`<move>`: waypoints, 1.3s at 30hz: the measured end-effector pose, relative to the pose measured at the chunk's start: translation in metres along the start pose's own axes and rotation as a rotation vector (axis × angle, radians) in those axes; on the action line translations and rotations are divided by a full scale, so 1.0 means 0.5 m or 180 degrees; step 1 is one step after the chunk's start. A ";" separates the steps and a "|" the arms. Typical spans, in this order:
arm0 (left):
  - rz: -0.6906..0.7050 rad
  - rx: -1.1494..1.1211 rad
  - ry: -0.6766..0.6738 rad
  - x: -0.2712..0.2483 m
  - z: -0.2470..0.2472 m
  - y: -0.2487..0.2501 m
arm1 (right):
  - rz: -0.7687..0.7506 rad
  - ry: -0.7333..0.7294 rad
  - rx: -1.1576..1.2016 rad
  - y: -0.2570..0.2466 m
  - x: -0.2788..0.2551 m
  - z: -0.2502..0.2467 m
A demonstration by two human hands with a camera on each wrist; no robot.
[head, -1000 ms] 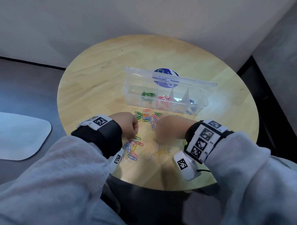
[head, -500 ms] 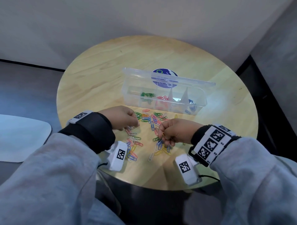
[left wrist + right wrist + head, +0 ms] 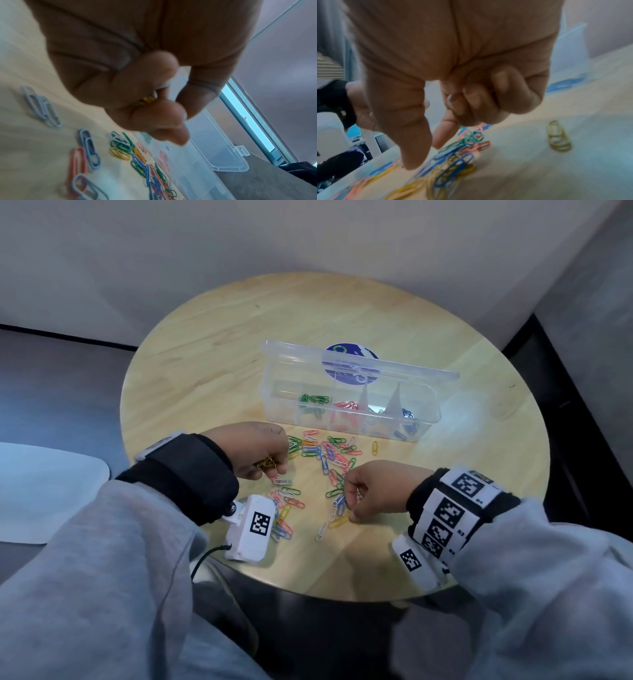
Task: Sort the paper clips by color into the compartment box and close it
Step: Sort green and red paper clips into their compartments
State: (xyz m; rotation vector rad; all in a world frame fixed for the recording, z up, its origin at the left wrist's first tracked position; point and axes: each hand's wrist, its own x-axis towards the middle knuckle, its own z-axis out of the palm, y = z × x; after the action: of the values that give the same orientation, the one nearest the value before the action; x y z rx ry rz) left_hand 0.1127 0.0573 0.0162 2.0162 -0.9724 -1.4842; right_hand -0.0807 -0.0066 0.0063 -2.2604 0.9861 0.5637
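Observation:
A clear compartment box (image 3: 424,409) stands on the round wooden table (image 3: 222,354) with its lid (image 3: 404,369) raised at the back. It holds green clips (image 3: 313,400), red clips (image 3: 346,405) and blue clips (image 3: 407,414) in separate compartments. Loose mixed paper clips (image 3: 325,453) lie in front of it. My left hand (image 3: 274,469) curls round a few yellow clips (image 3: 266,463), which also show between its fingers (image 3: 148,99). My right hand (image 3: 347,501) points thumb (image 3: 412,162) and forefinger (image 3: 443,135) down into the near clips, the other fingers curled, nothing visibly held.
A lone yellow clip (image 3: 375,447) lies to the right of the pile. The left wrist camera unit (image 3: 251,527) hangs over several clips near the table's front edge. A white rounded slab (image 3: 44,491) sits off the table at the left.
My left hand has lifted and turned, so the yellow clips in it now show. My right hand has come nearer the table's front edge, thumb and forefinger spread onto the near clips.

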 end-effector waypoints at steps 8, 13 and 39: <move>-0.0016 0.1791 0.0120 -0.005 0.012 -0.009 | 0.0123 0.0109 -0.0506 -0.003 -0.002 0.020; 0.0005 0.2578 0.0285 -0.019 0.035 -0.010 | 0.0112 0.0216 -0.0622 -0.010 0.008 0.022; 0.0189 0.2214 0.0119 -0.012 0.045 -0.014 | 0.0066 0.0436 -0.0307 0.027 0.017 0.015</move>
State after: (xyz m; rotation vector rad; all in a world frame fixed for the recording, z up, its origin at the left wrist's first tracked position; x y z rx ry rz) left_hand 0.0922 0.0676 0.0081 2.4218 -1.6869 -1.1597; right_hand -0.0864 -0.0131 -0.0090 -2.4033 1.0710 0.4797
